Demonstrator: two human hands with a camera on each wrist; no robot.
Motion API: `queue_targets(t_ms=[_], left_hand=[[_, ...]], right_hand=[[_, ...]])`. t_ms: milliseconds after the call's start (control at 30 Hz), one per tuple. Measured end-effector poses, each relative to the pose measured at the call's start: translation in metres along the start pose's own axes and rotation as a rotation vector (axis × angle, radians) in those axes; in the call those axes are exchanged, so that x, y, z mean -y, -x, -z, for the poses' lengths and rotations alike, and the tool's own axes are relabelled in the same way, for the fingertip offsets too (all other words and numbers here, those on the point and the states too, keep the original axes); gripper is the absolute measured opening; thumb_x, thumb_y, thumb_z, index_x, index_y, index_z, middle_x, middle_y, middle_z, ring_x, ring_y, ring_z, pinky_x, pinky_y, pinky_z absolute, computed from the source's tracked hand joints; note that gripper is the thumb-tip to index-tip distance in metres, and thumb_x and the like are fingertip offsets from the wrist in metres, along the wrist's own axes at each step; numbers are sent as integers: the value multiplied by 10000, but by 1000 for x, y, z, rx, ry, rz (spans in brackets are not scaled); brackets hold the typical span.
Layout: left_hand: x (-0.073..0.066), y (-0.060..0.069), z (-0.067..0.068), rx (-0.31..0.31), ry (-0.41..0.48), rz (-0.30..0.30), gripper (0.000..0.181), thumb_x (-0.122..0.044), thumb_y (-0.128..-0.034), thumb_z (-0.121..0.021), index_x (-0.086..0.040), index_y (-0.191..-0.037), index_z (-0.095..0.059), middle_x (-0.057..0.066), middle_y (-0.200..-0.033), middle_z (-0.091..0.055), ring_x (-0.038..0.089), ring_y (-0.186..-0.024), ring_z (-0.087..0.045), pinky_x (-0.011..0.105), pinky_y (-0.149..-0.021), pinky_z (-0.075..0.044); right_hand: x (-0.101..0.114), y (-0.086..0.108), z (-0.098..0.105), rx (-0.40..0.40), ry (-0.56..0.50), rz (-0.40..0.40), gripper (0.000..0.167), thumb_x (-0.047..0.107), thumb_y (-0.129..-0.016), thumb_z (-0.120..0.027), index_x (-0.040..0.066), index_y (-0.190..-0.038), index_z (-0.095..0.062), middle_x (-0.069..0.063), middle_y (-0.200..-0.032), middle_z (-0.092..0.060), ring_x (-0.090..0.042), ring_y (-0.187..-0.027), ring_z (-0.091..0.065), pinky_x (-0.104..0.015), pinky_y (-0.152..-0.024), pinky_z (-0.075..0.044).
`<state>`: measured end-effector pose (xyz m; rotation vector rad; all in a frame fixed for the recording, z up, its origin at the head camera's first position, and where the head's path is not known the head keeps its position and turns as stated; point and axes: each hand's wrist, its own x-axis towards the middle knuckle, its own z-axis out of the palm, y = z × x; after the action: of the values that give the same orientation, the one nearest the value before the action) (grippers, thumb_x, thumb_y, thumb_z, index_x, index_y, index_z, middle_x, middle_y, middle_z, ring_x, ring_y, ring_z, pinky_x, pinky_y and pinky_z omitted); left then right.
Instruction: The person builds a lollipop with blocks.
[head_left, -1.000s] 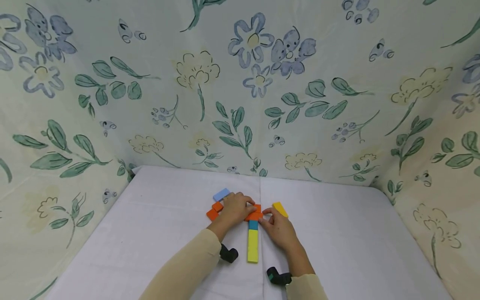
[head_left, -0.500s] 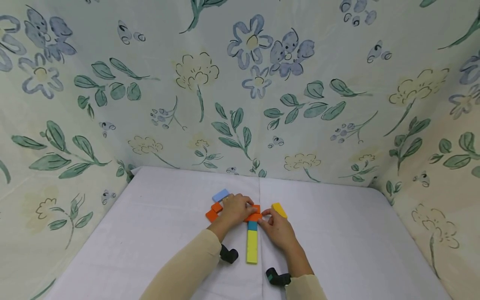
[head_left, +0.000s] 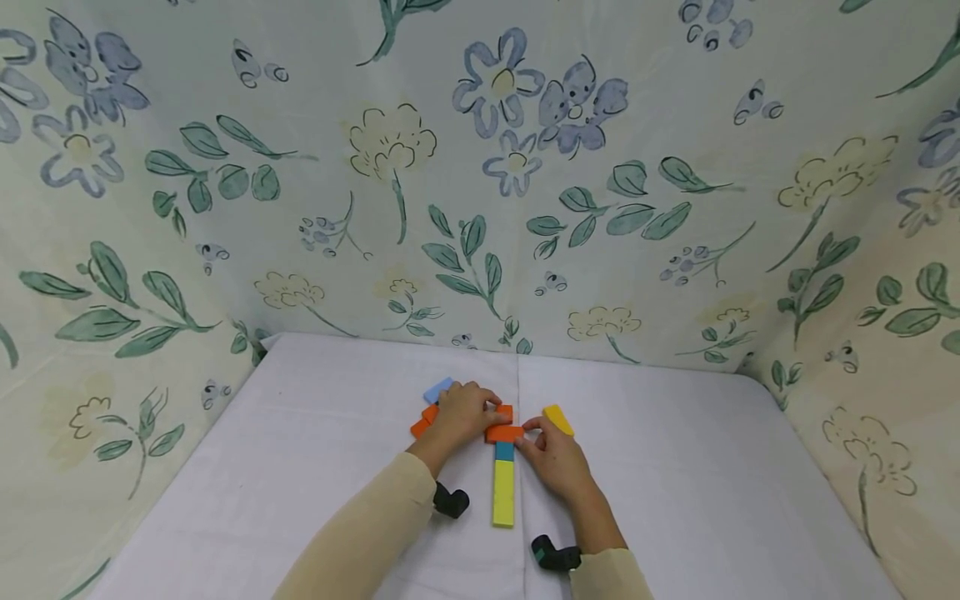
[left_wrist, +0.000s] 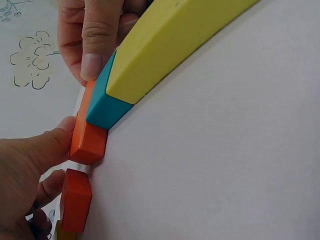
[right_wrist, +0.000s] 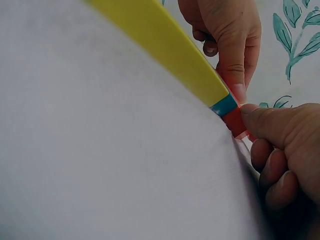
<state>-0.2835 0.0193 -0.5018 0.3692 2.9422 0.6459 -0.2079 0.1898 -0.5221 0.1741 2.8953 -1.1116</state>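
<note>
A long yellow block lies on the white cloth, with a short teal block against its far end. Beyond the teal one, an orange block lies crosswise, and another orange block shows just behind it. My left hand reaches over from the left, its thumb touching the crosswise block in the left wrist view. Its index finger bends toward the rear block. At the right end of the crosswise block, my right hand pinches with thumb and index finger. The far fingertips are partly hidden.
Loose orange blocks and a light blue block lie left of my left hand, partly covered by it. A yellow block rests just beyond my right hand. Floral cloth hangs behind the table.
My left hand has shifted slightly left, covering more of the loose orange blocks and uncovering more of the crosswise one. My right hand has stayed nearly still.
</note>
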Motion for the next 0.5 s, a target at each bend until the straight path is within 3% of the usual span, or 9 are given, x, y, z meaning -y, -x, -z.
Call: queue_targets(t_ms=[200,500], left_hand=[[-1,-3,-1,14,-82,-26,436,-551,-904,-712,-212,-1173,-768,-7,-1013,-707,206,-982,-526,422,-905,-435],[-8,-1,-3,84,45,-54,425,-547,-933,-673,-199,-1163,-749,-45,-930,-670,183,-961,-505,383,-889,-398]], right_hand=[[-1,0,-1,2,0,-4,301,393,-941,-727,232,-1182,-646,-6,-693,-507,-176,-602,-454,-282,-551,-326],[-2,-1,0,-6,3,6,305,385,-943,-726,221,-1188,-645,-3,-682,-504,-172,-594,-449,-275,-547,-323]])
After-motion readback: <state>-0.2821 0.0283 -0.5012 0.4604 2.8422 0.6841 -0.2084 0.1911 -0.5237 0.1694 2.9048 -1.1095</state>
